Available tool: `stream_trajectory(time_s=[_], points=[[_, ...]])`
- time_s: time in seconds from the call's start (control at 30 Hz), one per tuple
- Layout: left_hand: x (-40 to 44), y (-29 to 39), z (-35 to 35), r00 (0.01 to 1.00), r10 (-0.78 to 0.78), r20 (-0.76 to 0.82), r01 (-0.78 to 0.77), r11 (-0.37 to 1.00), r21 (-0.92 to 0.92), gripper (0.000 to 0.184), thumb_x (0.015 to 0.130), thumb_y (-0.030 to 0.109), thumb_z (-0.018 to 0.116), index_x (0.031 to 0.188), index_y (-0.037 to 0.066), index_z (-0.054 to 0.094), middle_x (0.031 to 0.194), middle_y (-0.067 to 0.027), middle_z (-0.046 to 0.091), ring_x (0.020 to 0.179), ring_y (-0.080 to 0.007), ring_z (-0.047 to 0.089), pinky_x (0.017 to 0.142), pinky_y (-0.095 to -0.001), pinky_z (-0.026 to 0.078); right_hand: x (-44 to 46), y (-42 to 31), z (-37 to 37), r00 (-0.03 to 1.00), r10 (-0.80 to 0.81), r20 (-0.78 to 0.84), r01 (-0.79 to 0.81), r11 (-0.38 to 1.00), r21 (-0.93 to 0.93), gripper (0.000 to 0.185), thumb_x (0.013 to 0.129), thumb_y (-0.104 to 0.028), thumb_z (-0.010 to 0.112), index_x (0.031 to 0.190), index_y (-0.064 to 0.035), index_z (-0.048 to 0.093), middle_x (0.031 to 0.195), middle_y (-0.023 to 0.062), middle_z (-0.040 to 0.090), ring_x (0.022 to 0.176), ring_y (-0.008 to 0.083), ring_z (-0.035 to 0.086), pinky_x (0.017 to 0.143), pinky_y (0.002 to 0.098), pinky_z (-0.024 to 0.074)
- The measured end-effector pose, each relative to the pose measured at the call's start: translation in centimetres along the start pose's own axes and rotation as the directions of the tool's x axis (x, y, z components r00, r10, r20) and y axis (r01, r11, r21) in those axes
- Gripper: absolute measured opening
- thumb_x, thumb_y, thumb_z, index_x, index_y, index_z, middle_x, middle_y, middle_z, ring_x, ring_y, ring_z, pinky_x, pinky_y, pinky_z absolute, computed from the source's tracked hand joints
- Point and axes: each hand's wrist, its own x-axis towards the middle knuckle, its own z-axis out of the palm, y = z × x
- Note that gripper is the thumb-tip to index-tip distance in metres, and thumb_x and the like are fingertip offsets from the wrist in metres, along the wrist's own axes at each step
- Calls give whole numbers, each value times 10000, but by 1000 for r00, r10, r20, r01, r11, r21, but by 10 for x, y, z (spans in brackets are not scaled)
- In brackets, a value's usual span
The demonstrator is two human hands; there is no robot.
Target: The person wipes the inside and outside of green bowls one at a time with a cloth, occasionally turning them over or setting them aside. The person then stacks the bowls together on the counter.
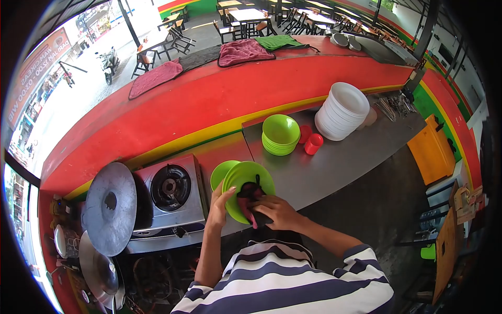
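Just below the frame's centre, the left hand grips a green bowl by its rim, while the right hand bunches a dark cloth inside! Likely light, stiff plastic, perhaps slippery; the rim looks the surest hold.

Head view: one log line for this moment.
left hand: gripping green bowl by rim; right hand: holding maroon cloth inside bowl; nearby: stacked green bowls, gas stove
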Motion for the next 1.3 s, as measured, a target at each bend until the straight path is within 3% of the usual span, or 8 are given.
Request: stream_trajectory(time_s=[0.1,0.2,0.43,0.6,0.67,0.93,1.13,1.3], points=[[1,-12,20,981,143,-134,-145,989,-8,585,901,178,556,1440,-27,458,1251,-125,623,1143,-195,580,1000,-313,434,14,-6,-2,996,75,-41,-74,997,31,673,647,-106,804,1271,-68,554,1206,150,656,1178,331,614,1058,443,468],[-6,-25,31,969,-90,-230,65,991,-115,612,903,91,566,1484,-22,410,1271,-140,606,1125,-184,594,970,-288,462,23,-28,22,965,261,-33,-253,954,161,744,662,-112,817,1328,-31,496,1145,195,650,1147,365,615,1018,459,476],[-3,-14,-8,989,-76,-128,46,973,-226,492,857,184,566,1314,3,567,1171,-121,662,1019,-215,649,904,-318,507,19,-15,2,999,-43,-15,45,991,129,724,673,-132,839,1323,-58,527,1242,175,630,1197,377,593,1022,453,487],[-3,-17,14,973,-98,-211,70,988,-138,574,858,158,588,1400,-8,497,1265,-120,607,1154,-201,572,1019,-307,414,30,-12,3,992,123,-14,-117,966,232,702,683,-145,821,1322,-43,549,1233,178,639,1184,372,604,1005,454,496],[-1,-35,26,950,125,-285,-109,991,71,592,885,141,597,1437,-24,462,1274,-124,590,1173,-193,552,1030,-302,404,31,-18,11,981,192,-35,-173,937,304,704,680,-157,823,1316,-39,547,1231,179,642,1172,373,610,1006,448,495],[-12,-4,-15,999,1,-45,-5,996,-87,519,866,197,521,1328,-33,570,1279,-138,632,1198,-228,575,1058,-337,408,29,-9,-15,981,-142,128,121,980,159,678,676,-149,821,1295,-76,556,1204,144,660,1151,345,627,1008,452,494],[-8,-21,-8,972,-52,-228,-14,961,-277,541,911,237,569,1378,-33,519,1319,-154,602,1252,-240,530,1089,-330,364,38,-23,-5,996,-55,64,50,995,82,636,664,-119,811,1255,-75,578,1176,144,670,1101,345,652,971,442,517],[-16,-26,11,944,153,-292,-140,988,64,549,932,189,567,1429,-11,451,1336,-140,561,1216,-224,534,1054,-336,389,57,-39,14,992,113,-62,-84,931,354,602,697,-116,789,1250,-30,569,1154,161,667,1033,399,650,896,435,538]])
